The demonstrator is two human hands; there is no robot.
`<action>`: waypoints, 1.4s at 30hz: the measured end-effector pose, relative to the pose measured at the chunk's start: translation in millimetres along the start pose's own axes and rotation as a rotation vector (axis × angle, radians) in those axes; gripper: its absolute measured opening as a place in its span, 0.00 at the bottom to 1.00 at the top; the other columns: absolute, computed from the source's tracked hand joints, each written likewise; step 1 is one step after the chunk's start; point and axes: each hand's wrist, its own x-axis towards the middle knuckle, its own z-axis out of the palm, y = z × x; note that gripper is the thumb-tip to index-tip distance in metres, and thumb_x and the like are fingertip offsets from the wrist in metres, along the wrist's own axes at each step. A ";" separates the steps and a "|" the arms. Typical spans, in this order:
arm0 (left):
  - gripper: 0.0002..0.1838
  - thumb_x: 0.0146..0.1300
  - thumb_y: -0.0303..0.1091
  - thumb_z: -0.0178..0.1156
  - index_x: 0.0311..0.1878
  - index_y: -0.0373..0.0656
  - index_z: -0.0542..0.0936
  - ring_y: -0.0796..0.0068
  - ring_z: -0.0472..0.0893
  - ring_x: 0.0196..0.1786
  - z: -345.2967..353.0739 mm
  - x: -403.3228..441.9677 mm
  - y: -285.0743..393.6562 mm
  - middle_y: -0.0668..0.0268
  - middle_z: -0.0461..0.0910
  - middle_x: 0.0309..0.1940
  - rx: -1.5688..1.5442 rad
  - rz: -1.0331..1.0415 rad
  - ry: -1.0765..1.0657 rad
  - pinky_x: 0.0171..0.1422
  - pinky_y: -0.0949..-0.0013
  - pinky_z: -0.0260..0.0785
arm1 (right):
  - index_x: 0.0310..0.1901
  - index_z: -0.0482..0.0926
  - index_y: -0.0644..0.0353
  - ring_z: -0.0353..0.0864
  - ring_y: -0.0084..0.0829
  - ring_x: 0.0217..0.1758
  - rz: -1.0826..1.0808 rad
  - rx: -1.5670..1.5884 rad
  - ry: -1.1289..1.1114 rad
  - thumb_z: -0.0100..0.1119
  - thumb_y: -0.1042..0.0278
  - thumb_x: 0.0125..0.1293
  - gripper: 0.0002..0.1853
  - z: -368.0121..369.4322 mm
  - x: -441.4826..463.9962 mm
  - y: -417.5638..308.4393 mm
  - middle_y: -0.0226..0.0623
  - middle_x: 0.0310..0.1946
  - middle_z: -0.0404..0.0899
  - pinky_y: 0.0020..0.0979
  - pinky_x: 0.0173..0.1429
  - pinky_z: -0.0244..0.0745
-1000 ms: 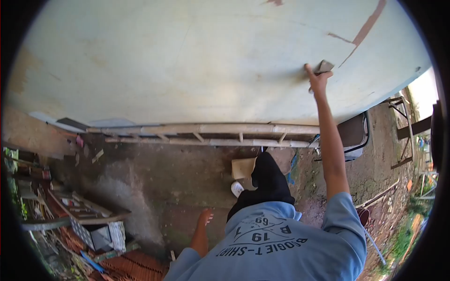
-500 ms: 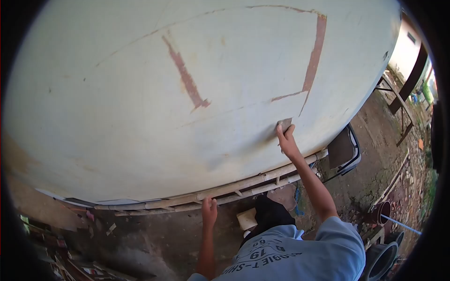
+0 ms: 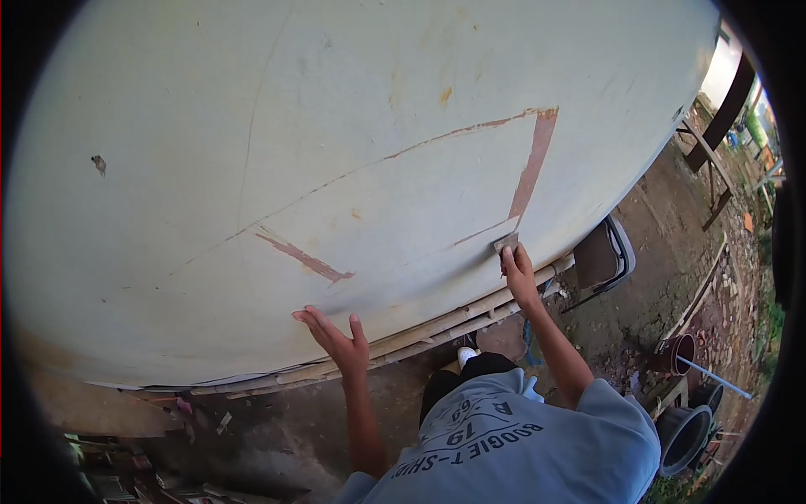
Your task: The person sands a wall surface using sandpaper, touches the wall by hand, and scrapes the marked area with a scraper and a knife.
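In front of me is a large pale curved surface (image 3: 210, 151) with reddish-brown strips on it. My right hand (image 3: 519, 273) grips a small flat scraper (image 3: 505, 243) between thumb and fingers. Its blade is at the surface, just below the lower end of the right-hand brown strip (image 3: 534, 164). A shorter brown strip (image 3: 302, 259) slants across the surface further left. Below it, my left hand (image 3: 337, 343) is open with fingers spread and holds nothing. Whether its fingertips touch the surface I cannot tell.
Bamboo poles (image 3: 445, 328) run along the surface's lower edge. A dark-seated chair (image 3: 606, 256) stands at right, with a brown bucket (image 3: 674, 354) and a grey tub (image 3: 684, 437) beyond it. Wood scraps (image 3: 134, 479) lie at lower left.
My left hand has risen from beside the bamboo poles, and its fingers have spread. The scraper in my right hand is closer to the right-hand strip's lower end. The view has shifted upward.
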 end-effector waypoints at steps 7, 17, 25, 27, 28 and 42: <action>0.43 0.68 0.35 0.58 0.78 0.33 0.45 0.39 0.37 0.80 -17.7 0.1 -13.6 0.37 0.35 0.78 -0.034 0.022 -0.137 0.80 0.45 0.37 | 0.31 0.70 0.54 0.64 0.14 0.19 0.166 -0.066 0.095 0.50 0.53 0.77 0.18 12.9 -2.7 -33.2 0.21 0.19 0.65 0.22 0.23 0.61; 0.45 0.65 0.35 0.60 0.77 0.32 0.46 0.40 0.38 0.81 -29.1 2.6 7.7 0.39 0.38 0.78 0.039 0.025 -0.146 0.80 0.43 0.38 | 0.31 0.72 0.56 0.65 0.14 0.17 0.245 0.058 0.199 0.53 0.53 0.76 0.18 19.0 -26.5 -76.1 0.23 0.19 0.69 0.21 0.20 0.61; 0.47 0.65 0.39 0.60 0.77 0.30 0.43 0.40 0.35 0.81 -23.2 3.2 28.0 0.39 0.35 0.78 0.046 -0.073 -0.169 0.78 0.41 0.38 | 0.34 0.73 0.57 0.69 0.16 0.19 0.263 0.120 0.140 0.50 0.57 0.76 0.15 9.2 -32.2 -84.1 0.25 0.20 0.70 0.22 0.22 0.63; 0.46 0.65 0.39 0.60 0.76 0.30 0.44 0.39 0.34 0.81 -22.6 7.9 34.5 0.38 0.35 0.78 0.038 -0.110 -0.185 0.79 0.41 0.37 | 0.35 0.73 0.58 0.71 0.18 0.20 0.239 0.118 0.074 0.50 0.58 0.77 0.14 7.9 -25.9 -90.4 0.26 0.20 0.70 0.22 0.22 0.64; 0.46 0.65 0.38 0.60 0.76 0.30 0.44 0.39 0.34 0.81 -22.4 9.0 33.1 0.38 0.35 0.78 0.045 -0.112 -0.182 0.79 0.41 0.37 | 0.35 0.73 0.57 0.71 0.18 0.20 0.230 0.116 0.053 0.49 0.57 0.77 0.15 8.8 -24.3 -93.0 0.27 0.20 0.71 0.22 0.23 0.64; 0.16 0.71 0.28 0.52 0.58 0.34 0.74 0.66 0.77 0.59 47.4 -16.1 157.2 0.57 0.78 0.56 -0.755 -0.063 -0.594 0.64 0.65 0.66 | 0.35 0.72 0.58 0.69 0.16 0.17 0.229 0.192 -0.161 0.47 0.55 0.78 0.17 11.4 -23.0 -79.6 0.25 0.20 0.69 0.21 0.21 0.62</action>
